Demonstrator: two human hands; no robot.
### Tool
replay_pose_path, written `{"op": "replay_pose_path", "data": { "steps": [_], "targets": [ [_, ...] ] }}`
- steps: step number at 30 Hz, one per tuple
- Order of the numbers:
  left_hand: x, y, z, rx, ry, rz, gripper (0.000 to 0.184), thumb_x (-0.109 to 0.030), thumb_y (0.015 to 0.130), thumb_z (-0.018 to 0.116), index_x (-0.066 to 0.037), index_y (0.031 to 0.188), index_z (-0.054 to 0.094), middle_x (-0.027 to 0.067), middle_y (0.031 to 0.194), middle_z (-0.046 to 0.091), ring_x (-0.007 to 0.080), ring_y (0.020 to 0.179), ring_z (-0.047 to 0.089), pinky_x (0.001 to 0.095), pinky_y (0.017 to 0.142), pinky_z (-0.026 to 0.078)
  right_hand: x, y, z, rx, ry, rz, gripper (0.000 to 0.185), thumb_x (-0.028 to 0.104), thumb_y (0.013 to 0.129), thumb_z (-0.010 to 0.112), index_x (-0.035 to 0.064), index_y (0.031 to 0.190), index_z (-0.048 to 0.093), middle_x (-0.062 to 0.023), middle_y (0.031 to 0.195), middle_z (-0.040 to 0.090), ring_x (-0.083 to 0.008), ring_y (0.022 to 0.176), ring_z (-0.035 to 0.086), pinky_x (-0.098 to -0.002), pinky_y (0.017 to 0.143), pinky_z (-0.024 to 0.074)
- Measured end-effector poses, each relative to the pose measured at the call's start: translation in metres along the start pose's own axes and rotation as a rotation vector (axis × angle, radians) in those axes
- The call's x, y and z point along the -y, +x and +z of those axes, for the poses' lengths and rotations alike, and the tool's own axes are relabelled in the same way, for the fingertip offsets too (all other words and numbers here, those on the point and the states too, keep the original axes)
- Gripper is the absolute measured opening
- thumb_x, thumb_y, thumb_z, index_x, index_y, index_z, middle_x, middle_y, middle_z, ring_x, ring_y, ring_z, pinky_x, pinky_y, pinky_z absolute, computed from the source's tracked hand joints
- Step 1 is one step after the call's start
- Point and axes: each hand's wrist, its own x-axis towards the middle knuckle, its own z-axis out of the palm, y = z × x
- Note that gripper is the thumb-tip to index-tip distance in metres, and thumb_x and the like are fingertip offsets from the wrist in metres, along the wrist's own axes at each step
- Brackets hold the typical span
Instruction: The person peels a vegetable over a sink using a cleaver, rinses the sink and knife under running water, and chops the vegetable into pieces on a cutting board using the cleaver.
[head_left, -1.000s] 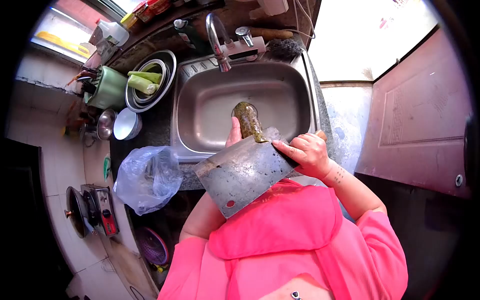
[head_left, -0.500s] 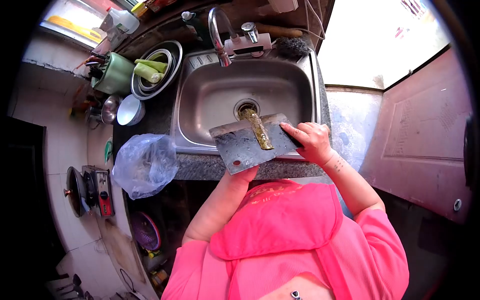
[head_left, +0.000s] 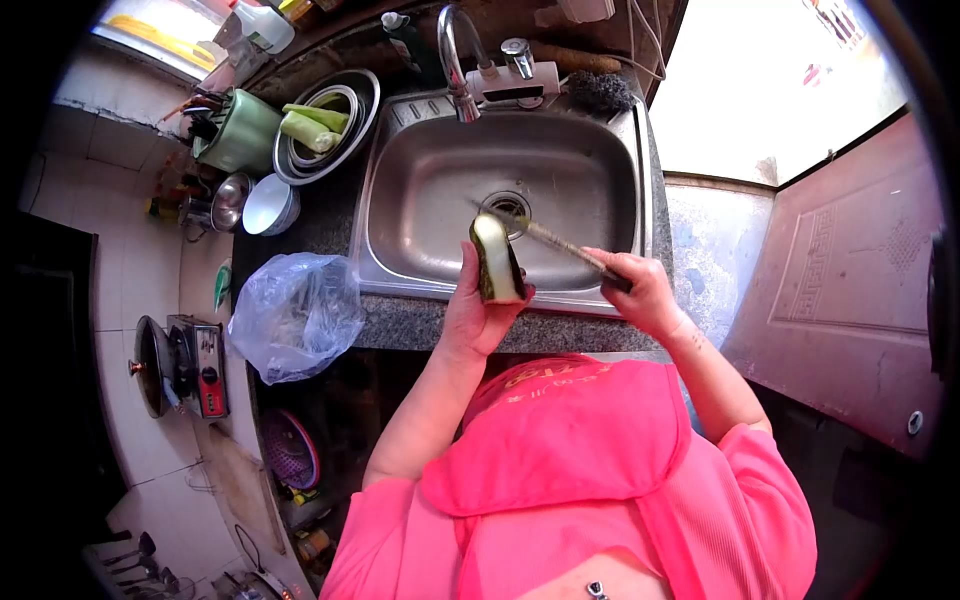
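My left hand (head_left: 478,318) is closed around a partly peeled long vegetable (head_left: 494,262) with dark green skin and a pale, bare strip. It is held upright over the front edge of the sink (head_left: 420,255). My right hand (head_left: 645,298) grips a cleaver (head_left: 560,246), seen almost edge-on. Its blade slants across the sink towards the top of the vegetable. Whether blade and vegetable touch, I cannot tell. Behind them, the drain (head_left: 510,208) is partly hidden by the blade.
A clear plastic bag (head_left: 297,318) lies on the counter left of the sink. Beyond it are a white bowl (head_left: 270,206) and nested basins (head_left: 362,125) with pale green peeled pieces (head_left: 312,130). The faucet (head_left: 455,70) arches over the sink's back. A scouring pad (head_left: 600,92) sits behind right.
The cleaver has turned from broad side facing up to nearly edge-on, and the peel strip on its blade is out of sight. The vegetable, hidden before, now shows in my left hand.
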Motion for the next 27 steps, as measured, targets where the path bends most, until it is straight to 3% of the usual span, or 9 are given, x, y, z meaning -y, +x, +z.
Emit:
{"op": "replay_pose_path", "data": {
  "steps": [1,2,4,7,8,12,16,18,27],
  "targets": [
    [0.002,0.003,0.005,-0.093,0.027,0.024,0.05,-0.053,0.09,0.046,-0.01,0.115,0.053,0.0059,0.102,0.061,0.0199,0.09,0.061,0.038,0.078,0.051,0.013,-0.001,0.001,-0.033,-0.038,-0.084,0.056,-0.001,0.063,0.065,0.0161,0.116,0.062,-0.0112,0.077,0.063,-0.0277,0.069,0.063,-0.0353,0.063,0.052],
    [0.005,0.013,-0.014,0.094,-0.012,0.1,0.053,-0.055,0.091,0.043,-0.01,0.117,0.052,0.0068,0.108,0.059,0.0219,0.094,0.06,0.0404,0.082,0.05,0.022,0.0,0.001,-0.058,-0.114,-0.197,0.062,0.0,0.057,0.067,0.0176,0.117,0.062,-0.0072,0.066,0.056,-0.0256,0.062,0.059,-0.0362,0.056,0.0491],
    [0.005,0.006,0.006,-0.055,0.084,0.073,0.059,-0.06,0.089,0.041,-0.008,0.115,0.053,0.0092,0.104,0.061,0.0239,0.093,0.059,0.039,0.085,0.049,0.029,0.001,0.008,-0.136,-0.218,-0.384,0.062,0.006,0.054,0.066,0.0188,0.115,0.064,-0.0034,0.06,0.049,-0.0216,0.054,0.055,-0.0354,0.049,0.0444],
    [-0.009,0.019,-0.018,0.068,-0.035,-0.237,0.068,-0.068,0.086,0.035,-0.008,0.115,0.05,0.0129,0.106,0.059,0.0265,0.093,0.06,0.0416,0.083,0.05,0.043,-0.003,0.007,-0.134,-0.298,-0.511,0.056,0.012,0.058,0.063,0.017,0.113,0.065,-0.0001,0.057,0.043,-0.0167,0.049,0.051,-0.0334,0.046,0.0403],
    [-0.011,0.022,-0.022,0.112,-0.074,-0.34,0.071,-0.07,0.086,0.033,-0.008,0.115,0.049,0.0141,0.107,0.058,0.0274,0.093,0.06,0.0424,0.082,0.051,0.045,-0.002,0.007,-0.145,-0.296,-0.525,0.055,0.012,0.058,0.063,0.0166,0.113,0.065,-0.0004,0.057,0.043,-0.0171,0.05,0.051,-0.0335,0.046,0.0405],
    [-0.004,0.009,0.014,-0.219,0.251,-0.196,0.078,-0.076,0.081,0.031,-0.009,0.116,0.049,0.0154,0.105,0.058,0.0274,0.092,0.061,0.0429,0.081,0.051,0.043,-0.001,0.007,-0.153,-0.285,-0.525,0.055,0.012,0.058,0.063,0.016,0.113,0.065,-0.0014,0.057,0.044,-0.0181,0.051,0.052,-0.0334,0.048,0.041],
    [-0.008,0.009,-0.004,0.043,-0.038,-0.309,0.071,-0.07,0.085,0.034,-0.008,0.116,0.049,0.0155,0.105,0.059,0.0273,0.093,0.061,0.0426,0.081,0.051,0.039,-0.001,0.009,-0.151,-0.265,-0.536,0.058,0.013,0.056,0.064,0.0157,0.114,0.064,-0.0014,0.057,0.043,-0.0184,0.051,0.051,-0.0337,0.047,0.0385],
    [-0.004,0.008,-0.004,0.072,-0.028,-0.23,0.068,-0.067,0.086,0.035,-0.008,0.116,0.05,0.0148,0.105,0.059,0.0268,0.093,0.061,0.0424,0.081,0.051,0.03,0.0,0.014,-0.176,-0.265,-0.543,0.063,0.015,0.053,0.063,0.0159,0.116,0.063,-0.0012,0.057,0.043,-0.0189,0.05,0.049,-0.0345,0.044,0.0339],
    [0.019,0.0,-0.003,0.12,0.037,0.089,0.052,-0.054,0.091,0.04,-0.009,0.115,0.052,0.0114,0.104,0.06,0.0248,0.092,0.06,0.0417,0.081,0.051,0.012,0.007,0.007,-0.146,-0.368,-0.439,0.059,0.011,0.059,0.066,0.0218,0.116,0.062,0.0,0.06,0.048,-0.0174,0.054,0.055,-0.0333,0.046,0.0399]
  ]
}}
